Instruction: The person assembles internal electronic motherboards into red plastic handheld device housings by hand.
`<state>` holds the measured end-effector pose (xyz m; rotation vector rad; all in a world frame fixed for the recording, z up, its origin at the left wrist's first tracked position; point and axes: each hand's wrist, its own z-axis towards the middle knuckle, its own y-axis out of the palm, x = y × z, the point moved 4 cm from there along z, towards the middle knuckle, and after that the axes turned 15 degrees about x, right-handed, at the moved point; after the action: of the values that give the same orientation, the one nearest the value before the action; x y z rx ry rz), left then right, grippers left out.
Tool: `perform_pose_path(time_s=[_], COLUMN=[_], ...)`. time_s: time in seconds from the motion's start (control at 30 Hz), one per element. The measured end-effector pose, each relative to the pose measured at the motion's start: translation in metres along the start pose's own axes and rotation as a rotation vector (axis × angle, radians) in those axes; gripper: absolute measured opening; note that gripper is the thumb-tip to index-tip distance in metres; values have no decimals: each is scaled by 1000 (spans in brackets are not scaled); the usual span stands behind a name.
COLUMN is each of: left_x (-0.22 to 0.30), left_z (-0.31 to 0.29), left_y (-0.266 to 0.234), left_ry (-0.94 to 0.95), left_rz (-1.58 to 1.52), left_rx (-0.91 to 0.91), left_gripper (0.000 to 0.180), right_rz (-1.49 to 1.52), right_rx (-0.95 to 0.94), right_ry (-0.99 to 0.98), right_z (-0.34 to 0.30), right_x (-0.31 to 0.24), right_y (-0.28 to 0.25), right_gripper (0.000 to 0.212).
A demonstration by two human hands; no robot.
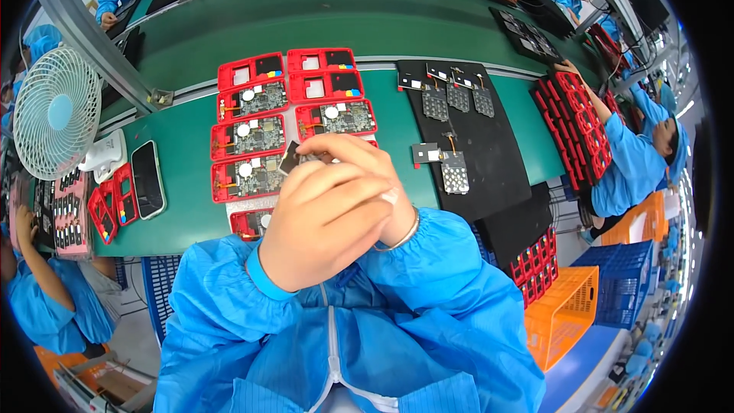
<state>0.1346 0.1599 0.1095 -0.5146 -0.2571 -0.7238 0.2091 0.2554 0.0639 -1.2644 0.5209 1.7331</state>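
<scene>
My left hand and my right hand are closed together in front of my chest, the left overlapping the right. A small dark screen module sticks out between them; its other end is hidden by my fingers. A bit of white shows at my left fingertips, too small to name. Just beyond my hands lie two columns of red plastic housings, several holding green circuit boards with a round white disc. On a black mat to the right rest several screen modules joined to keypad boards.
At the left are a phone, small red housings and a white fan. Stacked red trays stand at the right beside a co-worker. An orange crate sits lower right. A metal post rises far left.
</scene>
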Motion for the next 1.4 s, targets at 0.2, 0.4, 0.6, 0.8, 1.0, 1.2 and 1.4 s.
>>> perform_pose_path(time_s=[0.2, 0.4, 0.6, 0.8, 1.0, 1.2, 1.4], left_x=[-21, -122, -191, -195, -196, -196, -194], left_z=[15, 34, -15, -21, -23, -23, -21], left_y=[-25, -45, 3, 9, 10, 11, 10], left_ry=[-283, -340, -232, -205, -185, -194, -228], left_rz=[-200, 170, 468, 519, 520, 519, 518], left_rx=[-226, 3, -158, -166, -143, -143, -164], left_gripper=[27, 18, 15, 16, 15, 13, 12], right_rz=[-138, -429, -624, -574, -576, -589, -368], right_rx=[-31, 103, -170, -309, -307, -246, -216], right_ry=[-321, -292, -438, -502, -455, -364, -223], right_z=[9, 85, 116, 128, 129, 131, 137], right_x=[-1, 29, 84, 96, 102, 106, 97], right_y=[4, -32, -19, -7, -3, 0, -13], right_gripper=[31, 33, 30, 34, 38, 46, 56])
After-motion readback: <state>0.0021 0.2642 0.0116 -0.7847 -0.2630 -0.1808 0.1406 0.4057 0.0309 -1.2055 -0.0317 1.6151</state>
